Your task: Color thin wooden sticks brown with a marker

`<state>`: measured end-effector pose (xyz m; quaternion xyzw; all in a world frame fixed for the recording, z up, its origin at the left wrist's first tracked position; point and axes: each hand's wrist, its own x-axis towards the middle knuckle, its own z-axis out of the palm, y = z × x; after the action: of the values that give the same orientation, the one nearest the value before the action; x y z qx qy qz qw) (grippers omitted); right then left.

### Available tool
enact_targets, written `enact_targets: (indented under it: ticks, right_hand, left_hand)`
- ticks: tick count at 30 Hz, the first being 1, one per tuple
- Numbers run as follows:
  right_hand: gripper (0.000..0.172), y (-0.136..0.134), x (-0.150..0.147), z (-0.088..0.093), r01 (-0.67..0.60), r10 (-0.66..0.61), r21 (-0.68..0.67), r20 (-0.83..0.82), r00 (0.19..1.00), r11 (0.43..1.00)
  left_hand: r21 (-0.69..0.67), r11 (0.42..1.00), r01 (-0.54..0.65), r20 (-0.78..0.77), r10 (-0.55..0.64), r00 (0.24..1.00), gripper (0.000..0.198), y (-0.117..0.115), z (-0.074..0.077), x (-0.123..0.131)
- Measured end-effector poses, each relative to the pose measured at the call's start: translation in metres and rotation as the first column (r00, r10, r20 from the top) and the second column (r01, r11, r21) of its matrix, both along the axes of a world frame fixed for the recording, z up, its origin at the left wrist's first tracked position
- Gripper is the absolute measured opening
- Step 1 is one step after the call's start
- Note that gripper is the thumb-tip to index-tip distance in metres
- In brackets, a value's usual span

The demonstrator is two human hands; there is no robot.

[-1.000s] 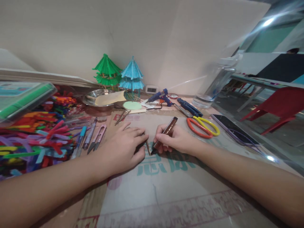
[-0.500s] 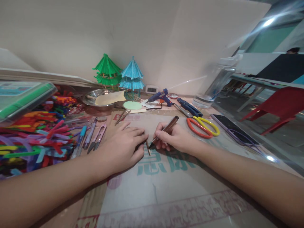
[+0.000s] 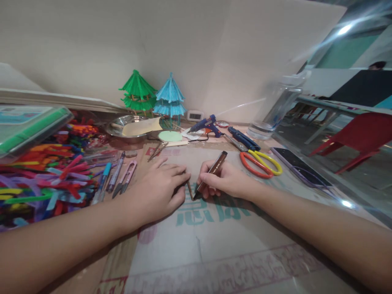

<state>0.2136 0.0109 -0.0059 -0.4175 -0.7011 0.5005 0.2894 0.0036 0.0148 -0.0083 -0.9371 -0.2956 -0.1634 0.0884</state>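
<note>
My right hand [image 3: 223, 179] is closed in a pen grip on a brown marker pen [image 3: 217, 163]. The marker's dark tip meets the lower end of a thin brown stick [image 3: 190, 191]. That stick lies on a pale printed sheet [image 3: 171, 257], its upper part hidden beneath my left fingertips. Palm down, my left hand [image 3: 162, 183] pins the stick with its bent fingers. Several pens, among them a blue-capped pen [image 3: 104, 179], and pink-handled snips [image 3: 126, 177] lie left of that hand. Orange-and-yellow-handled scissors [image 3: 256, 165] rest beyond my right hand.
Colourful pipe cleaners [image 3: 45, 179] and a plastic case [image 3: 33, 126] fill the left side. Behind stand green [image 3: 137, 90] and blue [image 3: 170, 96] tiered-roof models, a metal bowl [image 3: 113, 130] and a blue glue gun [image 3: 206, 124]. A phone [image 3: 300, 167] and a clear bottle [image 3: 278, 108] are on the right.
The marker tip has slid down along the stick to its lower end, and the marker stands a bit more upright. My left hand stays in place.
</note>
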Motion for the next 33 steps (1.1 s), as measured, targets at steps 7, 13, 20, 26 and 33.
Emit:
enact_targets:
  ticks: [7, 13, 20, 26, 33]
  right_hand:
    - [0.021, -0.0004, -0.0001, 0.0000, -0.001, 0.001, -0.002, -0.007, 1.000, 1.000]
    - [0.018, -0.0004, -0.0020, 0.0007, 0.082, -0.082, 0.008, -0.026, 0.996, 0.997]
    - [0.015, -0.0025, -0.0049, 0.0022, 0.143, -0.142, 0.017, -0.042, 0.989, 0.990]
    - [0.016, -0.0040, -0.0056, 0.0049, 0.168, -0.168, -0.001, -0.041, 0.985, 0.986]
    - [0.017, -0.0017, -0.0048, 0.0013, 0.169, -0.168, 0.020, -0.048, 0.985, 0.985]
  left_hand:
    - [-0.014, 1.000, -0.005, 0.011, 0.006, 1.000, 0.038, 0.0003, -0.0008, -0.0004]
    - [0.023, 1.000, 0.004, 0.009, -0.004, 1.000, 0.037, 0.0003, 0.0006, -0.0014]
    - [-0.004, 1.000, -0.018, 0.002, 0.018, 1.000, 0.040, 0.0007, -0.0008, -0.0007]
    - [0.009, 0.999, -0.053, -0.017, 0.053, 0.998, 0.039, 0.0009, -0.0005, 0.0002]
    - [0.010, 0.999, -0.051, -0.034, 0.051, 0.998, 0.038, 0.0004, 0.0006, 0.0001]
